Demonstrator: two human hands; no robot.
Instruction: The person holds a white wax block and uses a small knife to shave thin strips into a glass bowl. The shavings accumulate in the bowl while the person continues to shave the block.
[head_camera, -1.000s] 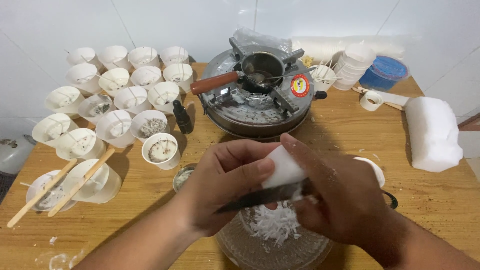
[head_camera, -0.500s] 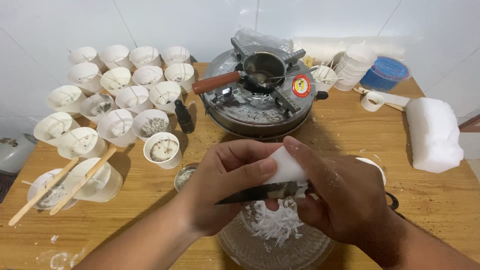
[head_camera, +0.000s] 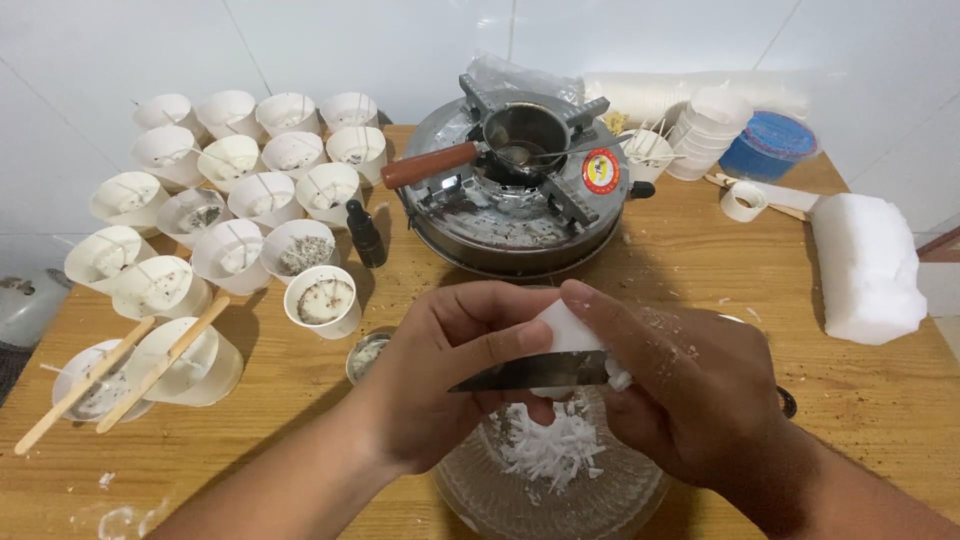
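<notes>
My left hand (head_camera: 440, 375) and my right hand (head_camera: 695, 400) meet over a clear glass bowl (head_camera: 465, 500) at the near table edge. Between them is a small white wax chunk (head_camera: 572, 328), pinched by the fingers of both hands. A dark knife blade (head_camera: 535, 372) lies across the chunk's underside; it runs out of my right hand, and my left thumb rests along it. White wax shavings (head_camera: 548, 452) are piled in the bowl below the blade.
Several white paper cups (head_camera: 245, 200) with wicks crowd the left side, two near ones topped with wooden sticks (head_camera: 160, 365). A dark dropper bottle (head_camera: 366, 235), a round metal stove (head_camera: 515, 200) with a wooden-handled pot (head_camera: 525, 135), and a big white wax block (head_camera: 865, 265) stand behind.
The blade has slid slightly along the wax chunk and my hands have shifted a little over the bowl. Everything else stays put.
</notes>
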